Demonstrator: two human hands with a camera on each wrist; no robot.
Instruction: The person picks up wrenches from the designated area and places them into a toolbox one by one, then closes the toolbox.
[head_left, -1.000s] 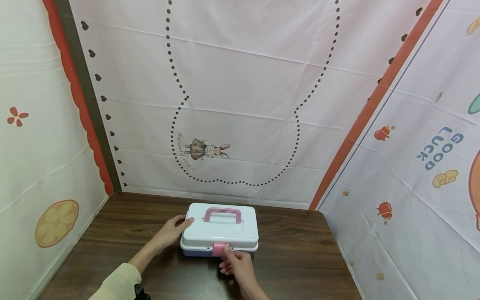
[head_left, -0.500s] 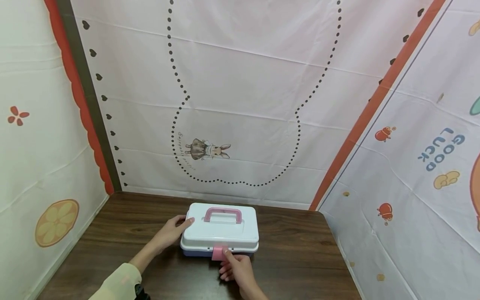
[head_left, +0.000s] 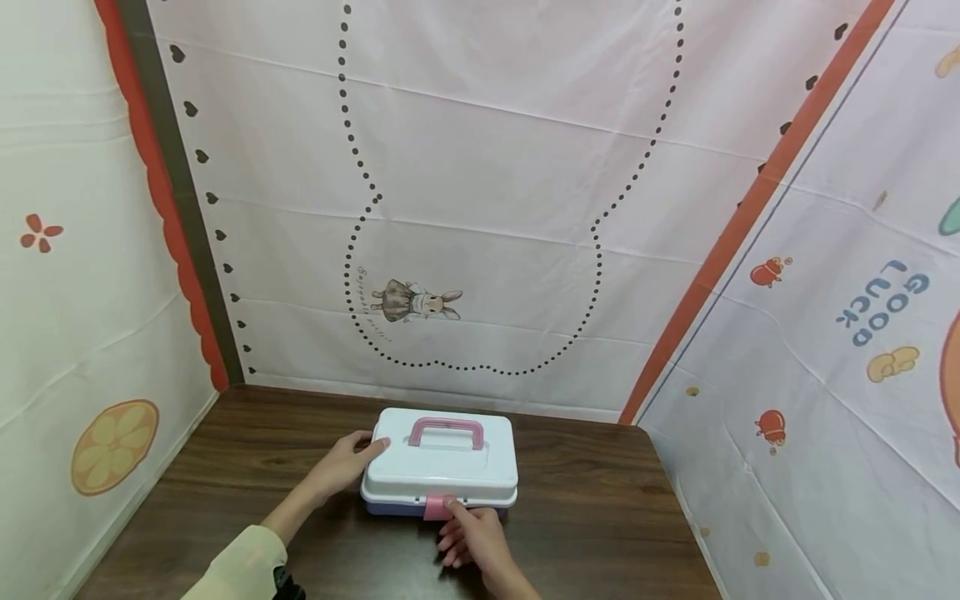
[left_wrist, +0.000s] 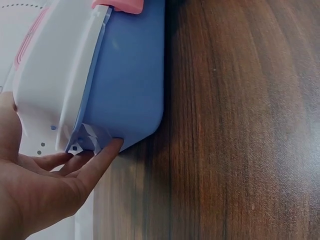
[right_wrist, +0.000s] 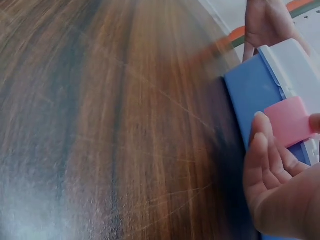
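A closed storage box (head_left: 457,467) with a white lid, blue base and pink carry handle (head_left: 447,423) sits on the table. My left hand (head_left: 345,467) grips its left end, thumb on top of the lid; in the left wrist view its fingers (left_wrist: 102,159) reach along the blue side wall. At the front, my right hand (head_left: 478,537) has its thumb on the pink latch (head_left: 437,508). The other right fingers (right_wrist: 258,157) are loosely bent in front of the blue base, beside the latch. What lies inside the box is hidden.
The dark wood table (head_left: 600,517) is bordered by printed white cloth behind and on both sides. The back cloth (head_left: 480,250) hangs close behind the box. A light sleeve (head_left: 243,567) and a black wrist strap (head_left: 285,583) show on the left arm.
The latch's lower edge has shifted slightly down toward me since a second ago, with the right thumb on it. The left hand and the box stay in place.
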